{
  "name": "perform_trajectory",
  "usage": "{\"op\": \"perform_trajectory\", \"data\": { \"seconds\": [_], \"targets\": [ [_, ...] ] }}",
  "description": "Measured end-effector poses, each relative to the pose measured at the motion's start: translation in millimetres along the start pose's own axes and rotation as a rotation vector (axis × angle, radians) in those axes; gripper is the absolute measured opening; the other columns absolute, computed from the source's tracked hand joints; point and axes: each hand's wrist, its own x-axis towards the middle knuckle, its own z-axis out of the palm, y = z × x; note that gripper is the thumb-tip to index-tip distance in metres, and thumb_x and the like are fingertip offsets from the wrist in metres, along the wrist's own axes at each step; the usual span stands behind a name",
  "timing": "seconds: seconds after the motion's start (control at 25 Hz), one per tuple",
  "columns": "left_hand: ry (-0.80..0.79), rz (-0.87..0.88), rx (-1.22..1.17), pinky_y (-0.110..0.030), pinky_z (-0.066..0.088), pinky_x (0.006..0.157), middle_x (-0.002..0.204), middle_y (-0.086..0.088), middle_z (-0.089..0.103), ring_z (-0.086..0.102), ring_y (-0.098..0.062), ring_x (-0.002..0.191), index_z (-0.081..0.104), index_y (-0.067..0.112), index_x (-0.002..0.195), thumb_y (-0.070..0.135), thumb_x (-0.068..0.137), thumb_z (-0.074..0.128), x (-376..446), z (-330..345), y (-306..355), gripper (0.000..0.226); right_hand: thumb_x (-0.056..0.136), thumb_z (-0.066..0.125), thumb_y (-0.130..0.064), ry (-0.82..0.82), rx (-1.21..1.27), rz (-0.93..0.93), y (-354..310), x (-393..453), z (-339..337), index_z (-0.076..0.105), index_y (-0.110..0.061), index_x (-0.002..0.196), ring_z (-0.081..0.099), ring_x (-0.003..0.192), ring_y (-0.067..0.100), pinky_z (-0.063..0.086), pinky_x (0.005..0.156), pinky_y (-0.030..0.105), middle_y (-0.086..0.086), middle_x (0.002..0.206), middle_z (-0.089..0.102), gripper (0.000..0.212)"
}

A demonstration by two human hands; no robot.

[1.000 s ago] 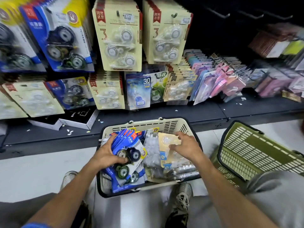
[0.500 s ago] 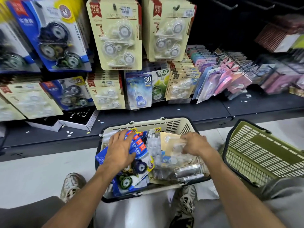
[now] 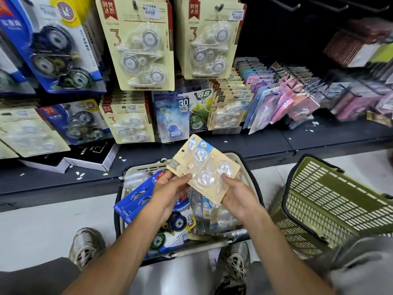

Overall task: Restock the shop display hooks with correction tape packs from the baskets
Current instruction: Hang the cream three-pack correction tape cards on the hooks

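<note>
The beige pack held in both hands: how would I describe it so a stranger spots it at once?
Start at the cream plastic basket on the floor below the shelf. Just above it, the left hand and right hand hold a beige card pack with three clear tape dispensers. Unlike the blue packs in the basket, it is pale and lifted up.

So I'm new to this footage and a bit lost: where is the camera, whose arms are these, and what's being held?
There is no machine. The camera sits on a person's head, looking down at their own arms. Both hands, left hand and right hand, hold one beige correction tape pack above a cream basket of more packs on the floor. A green basket lies tipped at the right. Ahead, similar beige packs hang on display hooks.
</note>
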Motion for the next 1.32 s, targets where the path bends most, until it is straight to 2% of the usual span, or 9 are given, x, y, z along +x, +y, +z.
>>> {"op": "perform_trajectory", "data": {
  "seconds": [0.16,0.24,0.32,0.4,0.64,0.8,0.96,1.16,1.32],
  "targets": [
    [0.112,0.056,-0.091,-0.029,0.058,0.065,0.109,-0.006,0.075,0.072,-0.02,0.089,0.064,0.014,0.107,-0.001,0.09,0.07,4,8,-1,0.024,0.097,0.058,-0.012,0.096,-0.379,-0.076,5,6,3,0.057,-0.012,0.124,0.064,0.112,0.028,0.055,0.092,0.041,0.012,0.121,0.068,0.027],
    [0.163,0.111,-0.047,-0.026,0.057,0.059,0.105,-0.002,0.075,0.071,-0.018,0.085,0.065,0.017,0.102,0.001,0.091,0.07,11,2,9,0.02,0.088,0.059,-0.005,0.261,-1.018,-0.244,-9,12,-13,0.055,-0.023,0.129,0.056,0.121,0.025,0.049,0.099,0.043,0.001,0.125,0.063,0.045],
    [0.158,0.158,0.033,-0.028,0.059,0.068,0.104,0.001,0.076,0.073,-0.015,0.085,0.071,0.019,0.102,0.002,0.09,0.071,18,-7,13,0.02,0.087,0.059,-0.01,0.237,-1.76,-0.192,-14,13,-27,0.056,-0.033,0.13,0.05,0.125,0.024,0.036,0.11,0.047,-0.004,0.13,0.059,0.049],
    [0.144,0.173,0.092,-0.026,0.059,0.071,0.1,0.005,0.077,0.074,-0.009,0.082,0.072,0.019,0.105,0.004,0.091,0.071,20,-11,11,0.021,0.092,0.06,-0.019,0.211,-1.976,-0.025,-8,13,-35,0.067,-0.035,0.116,0.054,0.121,0.021,0.026,0.115,0.052,-0.008,0.126,0.062,0.029],
    [0.147,0.111,0.174,-0.045,0.056,0.097,0.11,0.0,0.076,0.072,-0.024,0.105,0.072,0.021,0.105,0.008,0.092,0.071,26,-21,-5,0.019,0.087,0.057,-0.003,0.314,-1.692,-0.22,-34,4,-33,0.077,-0.029,0.091,0.066,0.096,0.016,0.054,0.09,0.035,-0.011,0.102,0.072,0.033],
    [0.188,0.083,0.123,-0.05,0.051,0.104,0.112,-0.001,0.076,0.071,-0.025,0.109,0.071,0.019,0.111,0.011,0.093,0.072,30,-27,-3,0.02,0.084,0.058,0.007,0.443,-0.911,-0.359,-81,-19,-25,0.076,-0.02,0.081,0.068,0.074,0.019,0.058,0.07,0.033,-0.003,0.076,0.074,0.032],
    [0.164,0.082,0.133,-0.05,0.043,0.113,0.129,-0.001,0.07,0.062,-0.026,0.125,0.062,0.017,0.133,0.019,0.089,0.077,30,-26,-3,0.047,0.092,0.055,0.007,0.449,-0.385,-0.311,-92,-32,-18,0.072,-0.008,0.1,0.069,0.067,0.021,0.057,0.054,0.029,0.009,0.086,0.074,0.024],
    [0.105,-0.02,-0.061,-0.05,0.054,0.098,0.121,-0.011,0.074,0.069,-0.03,0.112,0.064,0.014,0.122,0.015,0.096,0.067,21,-15,1,0.026,0.099,0.043,0.005,0.427,-0.058,-0.018,-27,-8,-14,0.064,-0.009,0.105,0.066,0.094,0.028,0.057,0.074,0.047,0.018,0.112,0.069,0.026],
    [-0.056,-0.087,-0.181,-0.045,0.058,0.082,0.117,-0.01,0.075,0.073,-0.03,0.105,0.066,0.018,0.126,0.055,0.099,0.047,10,-7,9,0.049,0.098,0.042,0.01,0.403,0.065,0.058,15,1,4,0.061,-0.006,0.111,0.064,0.085,0.026,0.055,0.066,0.041,0.015,0.099,0.067,0.028]
  ]
}}
